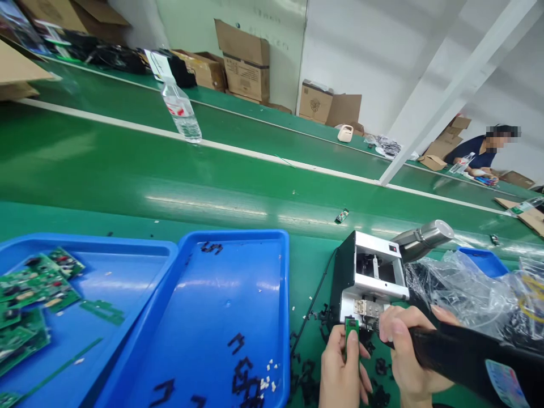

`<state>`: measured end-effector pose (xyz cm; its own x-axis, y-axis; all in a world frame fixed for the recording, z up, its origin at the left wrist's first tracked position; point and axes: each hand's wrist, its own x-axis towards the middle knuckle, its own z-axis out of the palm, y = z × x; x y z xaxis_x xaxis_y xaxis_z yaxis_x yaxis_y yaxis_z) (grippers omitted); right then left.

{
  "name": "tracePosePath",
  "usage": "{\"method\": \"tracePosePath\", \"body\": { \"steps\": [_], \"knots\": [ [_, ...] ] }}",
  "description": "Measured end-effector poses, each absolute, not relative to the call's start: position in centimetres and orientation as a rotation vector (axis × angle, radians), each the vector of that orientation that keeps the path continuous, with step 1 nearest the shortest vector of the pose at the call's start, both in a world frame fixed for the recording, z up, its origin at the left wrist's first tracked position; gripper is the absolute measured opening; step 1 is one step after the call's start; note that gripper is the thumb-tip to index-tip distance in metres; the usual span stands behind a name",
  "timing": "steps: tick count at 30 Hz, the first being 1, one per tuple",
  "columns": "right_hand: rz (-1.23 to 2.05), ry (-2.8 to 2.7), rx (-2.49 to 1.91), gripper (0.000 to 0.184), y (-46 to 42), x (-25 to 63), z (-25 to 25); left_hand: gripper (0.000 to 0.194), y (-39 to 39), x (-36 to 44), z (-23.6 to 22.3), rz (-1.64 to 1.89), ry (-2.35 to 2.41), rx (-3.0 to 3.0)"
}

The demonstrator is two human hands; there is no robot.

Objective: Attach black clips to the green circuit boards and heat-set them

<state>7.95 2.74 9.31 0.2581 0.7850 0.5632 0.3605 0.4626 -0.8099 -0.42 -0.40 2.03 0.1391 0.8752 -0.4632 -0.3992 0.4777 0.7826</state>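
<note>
My left hand (pixel 345 362) pinches a small green circuit board (pixel 352 334), holding it upright against the front of a silver and black bench machine (pixel 374 266). My right hand (pixel 410 351) is closed around a long black object with a sticker (pixel 471 351), beside the metal block on the machine's front; the object's exact kind is unclear. Small black clip-like pieces (pixel 304 374) lie scattered on the green bench below and left of the machine.
To the left, one blue tray (pixel 229 272) contains black pieces and white bits; another blue tray (pixel 140 266) holds several green circuit boards (pixel 38 289). Behind the machine lie a metal flask (pixel 425 238) and plastic bags (pixel 463 283). A water bottle (pixel 181 113) stands beyond; a co-worker sits far right.
</note>
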Motion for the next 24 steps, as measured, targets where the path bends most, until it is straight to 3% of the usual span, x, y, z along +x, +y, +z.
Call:
{"method": "tracePosePath", "body": {
  "steps": [6,16,24],
  "knots": [
    [0.508,-1.250,-1.073,0.031,1.7,8.4,9.7,0.049,-0.9,0.6,1.2,1.063,1.305,0.697],
    [0.500,-1.341,-0.982,0.022,1.7,7.7,11.0,0.059,-0.9,1.6,0.0,1.059,1.303,0.742],
    [0.492,-1.359,-0.994,0.025,2.3,7.5,10.2,0.045,-0.9,0.6,1.8,1.017,1.300,0.701]
  ]
}}
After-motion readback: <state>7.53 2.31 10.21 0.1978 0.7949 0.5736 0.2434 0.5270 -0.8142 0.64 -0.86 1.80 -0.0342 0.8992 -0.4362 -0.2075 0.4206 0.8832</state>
